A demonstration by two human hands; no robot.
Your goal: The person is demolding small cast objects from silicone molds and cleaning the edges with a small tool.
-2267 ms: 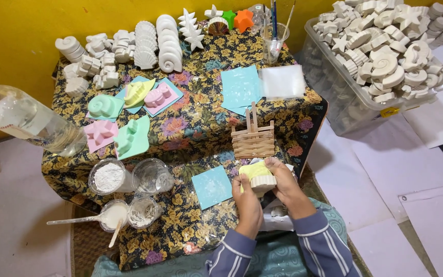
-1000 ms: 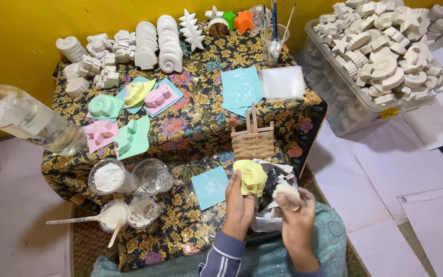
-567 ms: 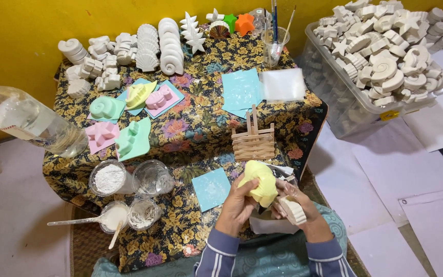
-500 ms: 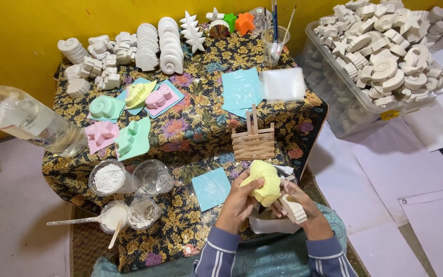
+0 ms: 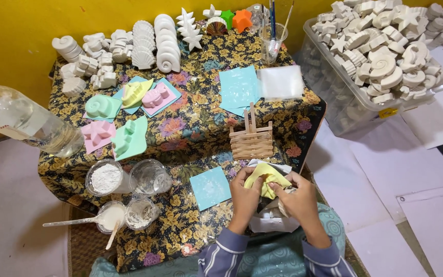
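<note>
- Yellow mould (image 5: 266, 178): soft and creased, held between both hands at the near edge of the table (image 5: 201, 128), at 6 o'clock from the stick basket (image 5: 252, 138).
- Left hand (image 5: 244, 197): fingers closed on the mould's left side, thumb pressing its edge.
- Right hand (image 5: 297, 197): fingers pinched on the mould's right side; whether it also holds something pale underneath, I cannot tell.
- White sheet (image 5: 270, 221): lies under the hands, partly hidden by them.
- Blue square (image 5: 210, 187): flat on the cloth at 9 o'clock from the hands, just beside the left one.
- Cups (image 5: 126, 197): four clear ones at 9 o'clock, beyond the square; one holds white powder, one has a spoon (image 5: 73, 222) resting in it.
- Bottle (image 5: 24, 120): clear plastic, lying tilted at 10 o'clock, at the table's far left edge.
- Coloured moulds (image 5: 124, 115): green, pink and yellow, on the upper level at 11 o'clock.
- White casts (image 5: 129, 48): shells and stars in rows along the wall at 11 o'clock.
- Bin (image 5: 344, 97): clear tub at 1 o'clock, off the table, heaped with more white casts.
</note>
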